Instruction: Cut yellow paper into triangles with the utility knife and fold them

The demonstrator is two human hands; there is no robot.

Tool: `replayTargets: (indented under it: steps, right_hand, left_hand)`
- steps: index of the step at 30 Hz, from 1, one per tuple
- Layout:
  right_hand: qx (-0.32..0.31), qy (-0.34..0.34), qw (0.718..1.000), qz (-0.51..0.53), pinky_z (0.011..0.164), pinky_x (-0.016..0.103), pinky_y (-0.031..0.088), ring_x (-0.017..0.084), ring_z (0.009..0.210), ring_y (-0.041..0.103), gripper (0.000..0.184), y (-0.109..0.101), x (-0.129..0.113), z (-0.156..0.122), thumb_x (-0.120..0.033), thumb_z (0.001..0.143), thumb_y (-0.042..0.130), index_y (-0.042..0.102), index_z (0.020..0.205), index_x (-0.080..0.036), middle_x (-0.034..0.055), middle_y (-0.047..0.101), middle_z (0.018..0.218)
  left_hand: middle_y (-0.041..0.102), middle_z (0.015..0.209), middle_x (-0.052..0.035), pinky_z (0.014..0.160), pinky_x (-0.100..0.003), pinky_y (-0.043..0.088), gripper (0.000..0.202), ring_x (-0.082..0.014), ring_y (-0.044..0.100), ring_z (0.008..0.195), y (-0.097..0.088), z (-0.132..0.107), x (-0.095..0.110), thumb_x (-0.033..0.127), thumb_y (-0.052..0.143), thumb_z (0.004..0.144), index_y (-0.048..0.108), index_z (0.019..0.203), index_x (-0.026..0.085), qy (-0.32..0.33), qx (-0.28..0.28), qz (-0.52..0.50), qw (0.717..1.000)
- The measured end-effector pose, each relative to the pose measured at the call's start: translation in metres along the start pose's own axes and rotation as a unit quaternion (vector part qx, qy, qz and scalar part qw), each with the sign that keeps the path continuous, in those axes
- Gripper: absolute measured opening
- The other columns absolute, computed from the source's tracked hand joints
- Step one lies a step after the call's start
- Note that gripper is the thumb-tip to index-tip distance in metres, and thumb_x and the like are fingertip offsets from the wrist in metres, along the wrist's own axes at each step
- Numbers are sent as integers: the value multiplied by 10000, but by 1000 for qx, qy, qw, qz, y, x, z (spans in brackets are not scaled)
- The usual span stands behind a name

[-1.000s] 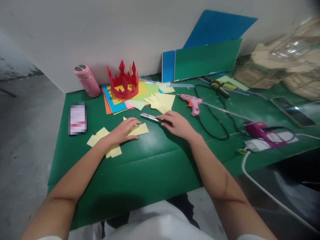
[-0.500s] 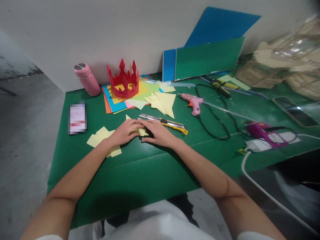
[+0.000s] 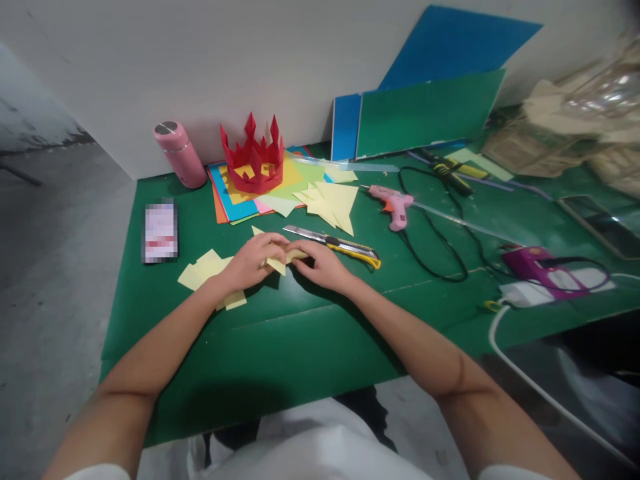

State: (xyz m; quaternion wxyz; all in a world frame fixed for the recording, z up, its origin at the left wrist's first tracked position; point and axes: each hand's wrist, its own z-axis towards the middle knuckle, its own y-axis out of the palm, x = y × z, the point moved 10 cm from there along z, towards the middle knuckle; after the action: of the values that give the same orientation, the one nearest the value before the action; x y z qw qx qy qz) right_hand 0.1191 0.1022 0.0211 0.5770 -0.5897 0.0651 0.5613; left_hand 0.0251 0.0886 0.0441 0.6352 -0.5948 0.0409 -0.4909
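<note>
Moved: right hand left the utility knife and joined the left hand; the knife lies just behind the right grip.
Left of grip: one pink bottle, one phone, some yellow scraps, number unclear.
Grip: both hands pinched on one yellow paper piece, just above the desk.
Meaning: probably cutting is paused; the fingers shape this piece.
Behind grip: one red paper crown.
Right of grip: one glue gun.
</note>
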Motion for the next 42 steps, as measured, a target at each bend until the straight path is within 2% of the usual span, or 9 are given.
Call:
replayTargets:
  steps: [3, 6, 10, 14, 19, 24, 30, 35, 42]
  right_hand:
    - [22, 6, 1000, -14, 808, 354, 513, 201, 877, 657, 222, -6, 4, -1, -142, 831, 505, 667, 971, -200, 68, 719, 982]
    - [37, -17, 999, -14, 842, 362, 520, 193, 907, 663, 211, -13, 2, -2, -154, 857, 499, 678, 957, -205, 61, 727, 981]
    - [47, -57, 997, -21, 821, 357, 532, 181, 868, 665, 201, -16, -2, -2, -160, 873, 504, 690, 917, -223, 40, 731, 905]
    - [43, -60, 997, -25, 777, 350, 539, 177, 829, 660, 201, -14, -2, -1, -158, 875, 509, 694, 920, -222, 42, 723, 882]
    - [44, -58, 997, -26, 783, 364, 539, 182, 835, 657, 193, -15, -3, -2, -187, 883, 517, 701, 932, -221, 44, 722, 885]
    - [52, -45, 997, -36, 811, 385, 537, 193, 861, 655, 166, -15, 1, -4, -241, 878, 552, 704, 945, -234, 40, 721, 909]
    - [80, -30, 983, -164, 862, 429, 513, 247, 978, 611, 245, -36, 5, -5, -224, 874, 521, 666, 1071, -217, 98, 658, 1004]
    - [-19, -8, 971, -239, 852, 443, 521, 289, 1025, 580, 568, -46, 18, -10, -134, 750, 536, 503, 1317, -168, 147, 565, 1174]
    - [17, -14, 969, -244, 959, 452, 478, 276, 1147, 531, 556, -68, 20, -12, -99, 784, 457, 467, 1329, -205, 142, 526, 1226]
  left_hand:
    - [666, 1028, -48, 820, -320, 493, 163, -186, 616, 959, -19, -6, -3, 162, 466, 884, 597, 965, 214, -62, -49, -37, 996]
    - [665, 1060, -30, 787, -298, 476, 237, -176, 622, 919, -38, -28, -12, 162, 464, 868, 581, 1064, 226, -130, -105, -14, 986]
    - [637, 826, -25, 766, -320, 444, 261, -185, 578, 845, -34, -73, -16, 60, 375, 796, 594, 764, 199, -128, -216, 23, 968]
    - [629, 1088, -59, 954, -401, 423, 312, -221, 539, 1108, -35, -97, -23, 94, 331, 867, 618, 907, 212, -147, -149, 42, 977]
    - [461, 1447, -43, 1173, -565, 117, 387, -268, 239, 1435, -29, -113, -25, 313, 330, 985, 500, 1327, 256, -188, -88, 89, 974]
    - [600, 1272, -72, 1135, -505, 278, 392, -253, 468, 1274, -32, -125, -27, 414, 340, 984, 623, 1182, 228, -205, -85, 76, 972]
    - [651, 1077, -78, 925, -399, 474, 368, -226, 603, 1020, -47, -91, -17, 395, 354, 979, 647, 1069, 192, -182, -23, 87, 979]
    - [650, 1114, -80, 901, -343, 478, 301, -198, 612, 1019, -17, -36, 19, 320, 376, 990, 632, 1078, 188, -70, -45, 58, 995]
    - [661, 1096, -83, 864, -347, 491, 245, -204, 620, 1003, 13, 1, 31, 236, 408, 964, 620, 1072, 179, -24, -43, 16, 999]
